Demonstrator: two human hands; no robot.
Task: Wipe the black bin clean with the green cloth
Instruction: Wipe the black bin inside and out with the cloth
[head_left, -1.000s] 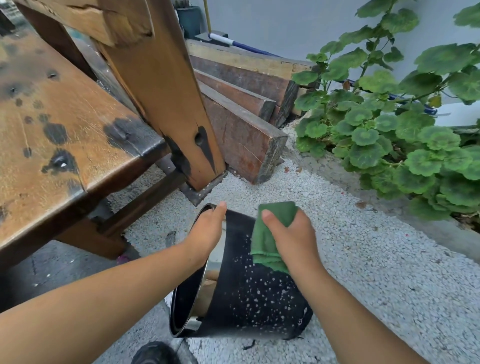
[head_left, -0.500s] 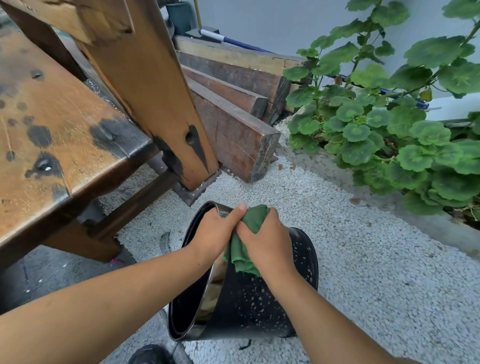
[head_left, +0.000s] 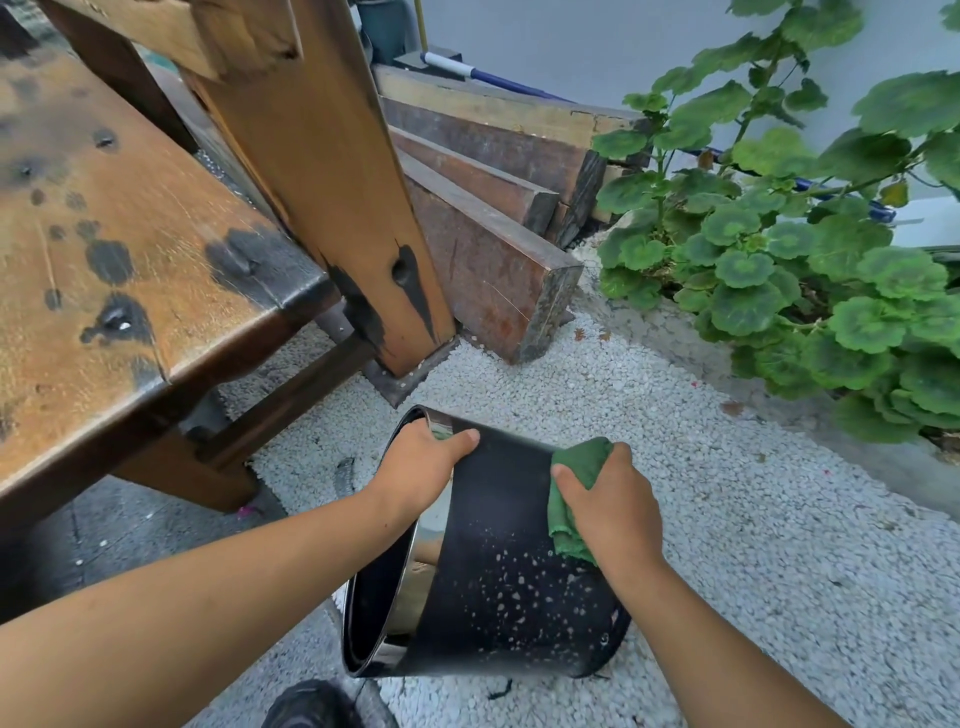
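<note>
The black bin (head_left: 498, 587) lies tilted on its side on the gravel, its open mouth facing left and pale specks across its lower wall. My left hand (head_left: 418, 470) grips the bin's upper rim, thumb on the outer wall. My right hand (head_left: 605, 506) holds the bunched green cloth (head_left: 574, 486) and presses it against the bin's outer wall near the base end. Part of the cloth is hidden under my fingers.
A stained wooden bench (head_left: 130, 249) and its upright post (head_left: 332, 197) stand to the left. Stacked timber beams (head_left: 493, 208) lie behind the bin. A leafy green plant (head_left: 805, 249) fills the right side. White gravel (head_left: 753, 545) covers the ground; a dark shoe (head_left: 311, 706) shows at the bottom.
My right hand has slid the cloth rightwards along the bin wall, away from my left hand. The left hand keeps its grip on the rim.
</note>
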